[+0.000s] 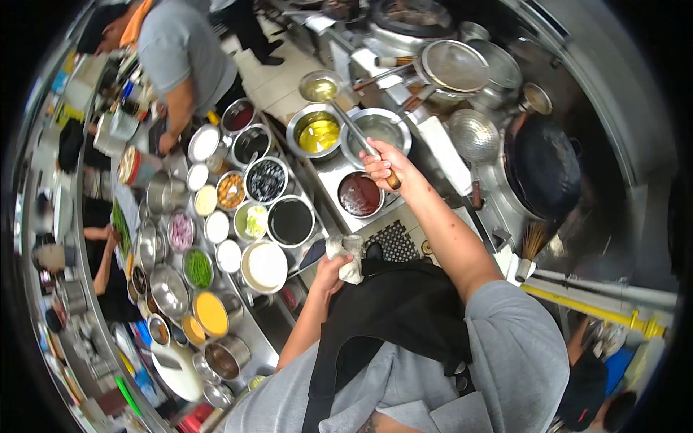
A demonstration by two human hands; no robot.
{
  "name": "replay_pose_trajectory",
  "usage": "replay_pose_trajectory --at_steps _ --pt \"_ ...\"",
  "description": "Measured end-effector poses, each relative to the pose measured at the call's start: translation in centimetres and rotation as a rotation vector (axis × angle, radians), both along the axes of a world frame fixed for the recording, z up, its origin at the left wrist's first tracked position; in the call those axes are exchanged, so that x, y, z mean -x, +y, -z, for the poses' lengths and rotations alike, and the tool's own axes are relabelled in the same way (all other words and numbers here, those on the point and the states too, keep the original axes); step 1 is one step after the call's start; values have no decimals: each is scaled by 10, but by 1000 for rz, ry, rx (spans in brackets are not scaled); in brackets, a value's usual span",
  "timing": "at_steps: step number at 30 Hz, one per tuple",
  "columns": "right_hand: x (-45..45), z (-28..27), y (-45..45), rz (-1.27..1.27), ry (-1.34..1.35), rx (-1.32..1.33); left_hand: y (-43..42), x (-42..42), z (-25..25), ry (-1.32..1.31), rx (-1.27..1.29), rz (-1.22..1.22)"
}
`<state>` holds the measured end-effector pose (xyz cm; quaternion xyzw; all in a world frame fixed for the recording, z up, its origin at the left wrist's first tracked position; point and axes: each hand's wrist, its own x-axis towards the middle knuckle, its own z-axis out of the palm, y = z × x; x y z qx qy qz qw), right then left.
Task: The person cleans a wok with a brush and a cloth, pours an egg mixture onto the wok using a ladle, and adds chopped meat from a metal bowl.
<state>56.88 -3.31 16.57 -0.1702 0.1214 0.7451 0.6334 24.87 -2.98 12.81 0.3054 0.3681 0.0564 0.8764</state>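
Note:
My right hand point(385, 164) is closed round the wooden-ended handle of a metal ladle point(318, 86). Yellow liquid, which looks like oil, lies in the ladle's bowl, held above and behind a metal pot point(296, 137) of the same yellow liquid. Beneath the handle stands a wider metal pot point(404, 144) with cloudy liquid. Close below my right hand is a pot of dark red sauce point(361, 195). My left hand point(334, 274), near my apron, grips a crumpled whitish cloth point(348, 258).
Several containers of ingredients fill the counter at left, among them chopped greens point(197, 268) and a black liquid point(291, 221). To the right a dark wok point(543, 166) sits on the stove, beside a perforated skimmer point(473, 136). A co-worker point(180, 50) bends over the counter's far end.

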Motion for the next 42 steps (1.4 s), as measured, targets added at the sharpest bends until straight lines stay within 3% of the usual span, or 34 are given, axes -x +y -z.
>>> replay_pose_trajectory --at_steps 6,8,9,10,12,16,19,22,28,30,32,33,34,38,40,42 --pt "-23 -83 -125 186 -38 -234 -13 -45 15 -23 -24 157" --pt "-25 -103 -185 294 -115 -228 -10 -60 11 17 -35 367" --pt "-24 -107 -214 352 -170 -261 -32 -76 7 -11 -58 206" --pt "-24 -109 -244 408 -214 -234 -37 -85 7 -26 -62 240" --pt "-19 -106 -300 556 -405 -120 -50 -102 1 -32 -59 318" --pt "-9 -87 -392 779 -689 393 -75 -128 10 56 -91 447" --pt "-19 -56 -442 895 -550 582 -107 -145 3 16 -72 444" --pt "-43 -18 -481 898 -534 761 -140 -159 -1 3 -118 430" --pt "-133 23 -520 863 -301 577 -192 -164 -9 2 -125 464" --pt "-153 40 -513 858 -394 539 -207 -161 -15 50 -142 436" --pt "-165 58 -503 943 -880 971 -215 -154 -8 25 -143 418" --pt "-165 51 -502 758 -1060 1327 -217 -152 -5 43 -147 402" --pt "-151 22 -500 657 -1163 1474 -219 -148 -2 58 -152 386" --pt "-121 1 -553 341 -1466 1560 -229 -134 2 71 -118 287" --pt "-91 -51 -563 379 -1432 1549 -229 -125 11 86 -117 234" --pt "-87 -41 -591 579 -1328 1271 -229 -119 3 98 -109 246"
